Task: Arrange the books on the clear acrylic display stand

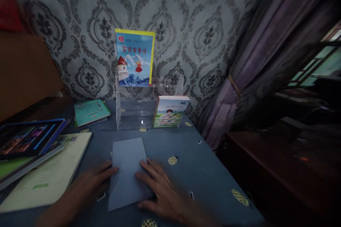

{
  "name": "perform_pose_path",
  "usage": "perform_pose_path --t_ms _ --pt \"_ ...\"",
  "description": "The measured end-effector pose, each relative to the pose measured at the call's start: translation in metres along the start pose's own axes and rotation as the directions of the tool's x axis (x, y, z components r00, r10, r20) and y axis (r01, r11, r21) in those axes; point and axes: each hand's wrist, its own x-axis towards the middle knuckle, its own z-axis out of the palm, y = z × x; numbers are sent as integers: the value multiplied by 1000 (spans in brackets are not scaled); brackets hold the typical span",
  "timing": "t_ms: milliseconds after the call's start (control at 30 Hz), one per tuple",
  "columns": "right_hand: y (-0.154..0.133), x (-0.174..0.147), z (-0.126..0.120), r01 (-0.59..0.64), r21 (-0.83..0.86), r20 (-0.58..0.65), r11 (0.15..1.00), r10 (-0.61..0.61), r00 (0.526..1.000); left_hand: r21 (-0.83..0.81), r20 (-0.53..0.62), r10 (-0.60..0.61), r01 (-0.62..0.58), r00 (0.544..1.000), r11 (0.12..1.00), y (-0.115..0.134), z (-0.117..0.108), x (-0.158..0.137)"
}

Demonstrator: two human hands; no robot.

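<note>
A plain blue-grey book or notebook (128,184) lies flat on the table in front of me, its cover bare of print. At its left edge is my left hand (97,177), slightly blurred, with fingers stretched out and the tips touching the cover. Over the right side rests my right hand (157,184), fingers spread, fingertips on the cover and thumb near the lower edge. Beyond it stands a clear acrylic book rack (133,113). The upper tier holds a blue and yellow storybook (135,58); a thicker book (170,113) leans on the lower tier at right.
Stacked books (32,138) and a pale green book (53,173) lie at left. Behind them are teal booklets (92,111) and a cardboard box (23,71). The patterned tablecloth (213,177) ends at right, near a tied curtain (226,92) and dark red furniture (271,156).
</note>
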Motion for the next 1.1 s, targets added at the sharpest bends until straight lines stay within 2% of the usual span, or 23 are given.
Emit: perform_pose_path --t_ms 133,233,433,500,633,733,833,933,1000,1100 --pt "15 -6 9 85 40 14 996 -85 996 -80 -52 -44 40 998 996 6 -8 1" --pt "24 -8 16 145 17 -5 989 -144 989 -109 -105 -82 71 991 992 10 -2 1" --pt "35 -3 27 175 -43 -40 984 -177 983 -230 -152 -97 60 984 971 4 10 -2" --pt "39 -2 30 177 -50 -48 983 -180 983 -288 -118 -90 53 989 956 1 8 -4" --pt "44 -2 34 206 -82 -52 975 -210 976 -324 -15 11 -15 1000 946 7 4 -3" --pt "46 -2 37 205 -102 -79 974 -213 974 -303 -75 42 -63 996 951 20 7 -3" --pt "42 -2 34 186 -78 -75 979 -192 978 -300 -156 12 -59 988 952 32 10 -1" --pt "28 -4 21 157 -36 -47 987 -159 986 -356 -158 -71 10 985 934 38 6 6" --pt "15 -5 10 118 -8 -19 993 -118 993 -453 -147 -194 108 970 885 41 -1 13" --pt "-1 -4 -3 43 -5 21 999 -43 999 -654 -120 -441 263 890 709 45 -12 26"
